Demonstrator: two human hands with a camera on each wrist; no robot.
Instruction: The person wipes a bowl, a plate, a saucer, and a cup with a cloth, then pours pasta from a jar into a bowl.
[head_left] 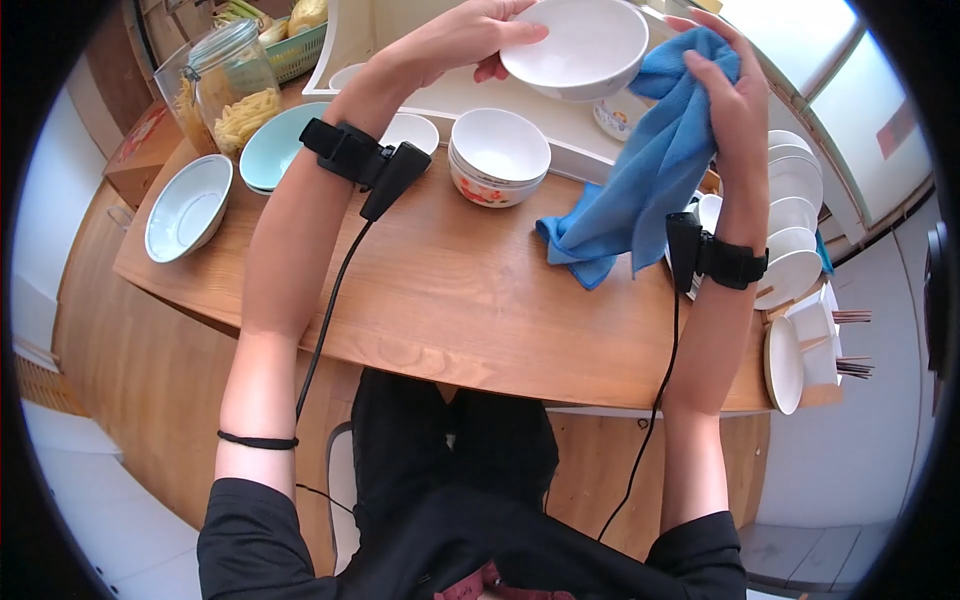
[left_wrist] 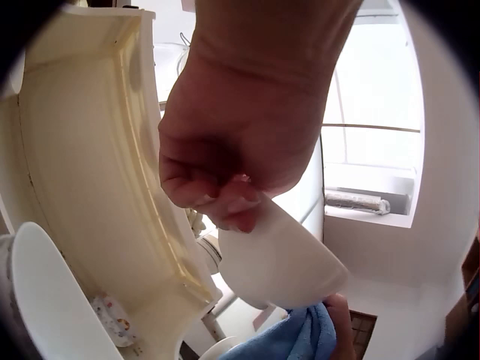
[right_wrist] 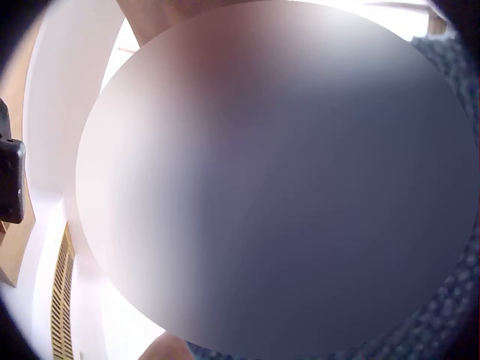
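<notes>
A white bowl [head_left: 578,45] is held up above the back of the table, its inside facing the head camera. My left hand [head_left: 478,38] grips its left rim, and in the left wrist view the fingers of my left hand [left_wrist: 232,150] curl at the edge of the bowl [left_wrist: 281,259]. At the bowl's right side my right hand [head_left: 732,95] holds a blue cloth [head_left: 650,170], which hangs down to the tabletop. In the right wrist view a large blurred round surface [right_wrist: 277,180] covers most of the picture, with grey-blue fabric at its edge.
Stacked bowls [head_left: 498,150] stand mid-table [head_left: 430,300]. Pale blue bowls [head_left: 270,145], an oval bowl [head_left: 188,210] and a pasta jar [head_left: 238,95] are at the left. Upright plates [head_left: 795,185] and chopsticks [head_left: 853,367] line the right. A cream tray [left_wrist: 82,150] lies behind.
</notes>
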